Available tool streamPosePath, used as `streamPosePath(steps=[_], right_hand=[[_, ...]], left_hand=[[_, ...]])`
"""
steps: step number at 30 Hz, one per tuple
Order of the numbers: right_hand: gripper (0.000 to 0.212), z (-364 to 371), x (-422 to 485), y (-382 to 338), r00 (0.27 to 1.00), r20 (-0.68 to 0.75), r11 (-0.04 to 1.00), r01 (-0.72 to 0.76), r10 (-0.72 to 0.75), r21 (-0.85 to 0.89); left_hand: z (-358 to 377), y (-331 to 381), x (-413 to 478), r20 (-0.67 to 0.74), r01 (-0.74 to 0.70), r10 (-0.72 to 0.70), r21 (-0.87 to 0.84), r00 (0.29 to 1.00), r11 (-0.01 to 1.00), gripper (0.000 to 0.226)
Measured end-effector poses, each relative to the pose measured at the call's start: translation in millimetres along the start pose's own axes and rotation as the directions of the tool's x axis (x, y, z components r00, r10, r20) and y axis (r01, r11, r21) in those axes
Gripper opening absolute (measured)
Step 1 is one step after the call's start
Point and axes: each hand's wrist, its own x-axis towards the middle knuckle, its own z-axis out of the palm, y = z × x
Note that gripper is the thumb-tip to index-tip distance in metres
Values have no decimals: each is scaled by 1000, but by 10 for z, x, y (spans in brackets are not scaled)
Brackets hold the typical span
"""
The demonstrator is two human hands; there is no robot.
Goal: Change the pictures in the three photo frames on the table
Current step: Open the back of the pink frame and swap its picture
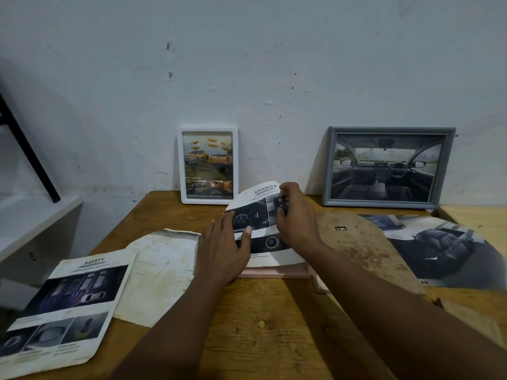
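A white photo frame (pixel 207 165) with a yellow-truck picture leans on the wall at the table's back. To its right leans a grey frame (pixel 388 167) showing a car interior. A pink frame (pixel 277 272) lies flat at the table's middle, mostly hidden under a curled "ADVANCED" car page (pixel 260 212). My left hand (pixel 223 248) presses on that page's left side, thumb on the print. My right hand (pixel 295 215) pinches the page's upper right part. A brown backing board (pixel 365 250) lies just right of the pink frame.
A "SAFETY" page (pixel 70 305) lies at the front left beside a stained blank sheet (pixel 162 270). A dark car page (pixel 444 248) lies at the right. A white shelf (pixel 33 223) and a black bar (pixel 27 154) stand left of the wooden table (pixel 260 338).
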Motion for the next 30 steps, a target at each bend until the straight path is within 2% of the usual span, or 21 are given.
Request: streamPosePath(steps=[3, 5, 11, 15, 21, 24, 30], right_hand=[[45, -270, 96, 20, 999, 2, 997, -37, 37, 74], [45, -518, 163, 67, 997, 20, 989, -76, 74, 126], [42, -1301, 243, 466, 982, 64, 974, -185, 178, 133], [38, -1814, 159, 868, 972, 64, 974, -227, 226, 2], [38, -2572, -4, 1533, 953, 75, 933, -271, 295, -237], [36, -2824, -16, 1760, 950, 59, 908, -274, 308, -317], [33, -2983, 39, 2025, 942, 74, 859, -263, 327, -440]], left_hand=[[-56, 20, 7, -48, -74, 80, 111, 996, 991, 63], [-87, 82, 42, -66, -131, 140, 121, 988, 984, 61], [-87, 888, -2, 96, -299, 304, -62, 948, 952, 63], [235, 1643, -194, 294, -369, 414, -198, 862, 908, 65], [714, 2386, -402, 504, -480, 514, -208, 694, 852, 51], [811, 2648, -425, 538, -534, 539, -183, 649, 825, 49], [1016, 2941, -402, 595, -547, 538, -188, 598, 816, 45]])
